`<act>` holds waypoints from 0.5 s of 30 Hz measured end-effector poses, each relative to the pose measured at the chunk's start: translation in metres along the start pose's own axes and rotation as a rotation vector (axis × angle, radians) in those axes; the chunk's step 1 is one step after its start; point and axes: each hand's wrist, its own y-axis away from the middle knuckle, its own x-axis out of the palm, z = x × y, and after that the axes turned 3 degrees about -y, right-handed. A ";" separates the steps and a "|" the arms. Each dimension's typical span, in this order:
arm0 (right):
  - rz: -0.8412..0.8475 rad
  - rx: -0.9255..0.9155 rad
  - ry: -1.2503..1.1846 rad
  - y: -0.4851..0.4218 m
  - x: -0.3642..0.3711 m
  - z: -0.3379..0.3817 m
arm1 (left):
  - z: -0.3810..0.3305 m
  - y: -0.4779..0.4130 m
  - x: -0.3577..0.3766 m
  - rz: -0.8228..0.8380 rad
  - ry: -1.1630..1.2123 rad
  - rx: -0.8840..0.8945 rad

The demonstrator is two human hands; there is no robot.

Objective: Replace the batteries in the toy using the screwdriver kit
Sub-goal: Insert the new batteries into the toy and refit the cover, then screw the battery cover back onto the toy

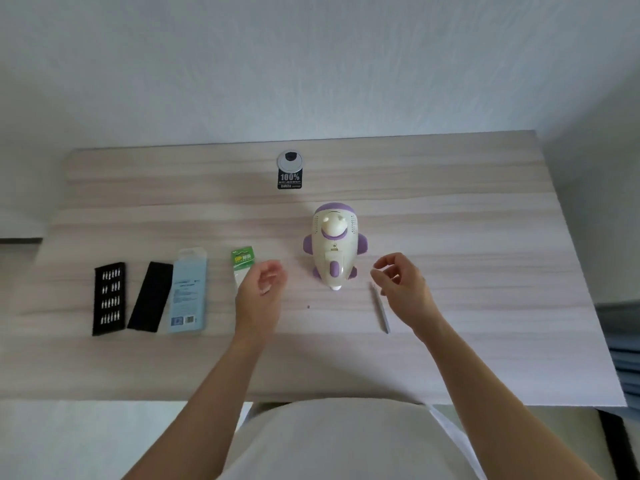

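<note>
Pale wood surface [485,202], white wall behind. Far left of the toy [334,244] lies the bit tray [109,299], nearer it the battery pack [242,261]. The left hand [263,289] hovers just left of the toy, grip loose and empty. The right hand [403,285] hovers just right, equally empty, over the screwdriver [381,311]. The hatch looks closed, so the swap probably remains to be done.

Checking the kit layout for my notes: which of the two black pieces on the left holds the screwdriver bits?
The leftmost black tray, with rows of pale bits; the plain black piece beside it, tilted, shows none.
</note>
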 end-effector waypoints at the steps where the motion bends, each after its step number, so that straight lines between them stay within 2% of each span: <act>1: -0.008 0.014 0.016 0.001 -0.001 -0.006 | 0.007 0.003 -0.004 -0.020 -0.042 -0.007; 6: 0.003 0.064 0.157 0.004 -0.001 -0.039 | 0.040 0.021 -0.013 -0.007 -0.292 -0.006; 11: -0.016 0.120 0.360 0.007 0.006 -0.068 | 0.068 0.029 -0.005 0.074 -0.457 0.023; 15: -0.077 0.102 0.464 0.008 0.021 -0.078 | 0.086 0.021 0.007 0.104 -0.584 0.129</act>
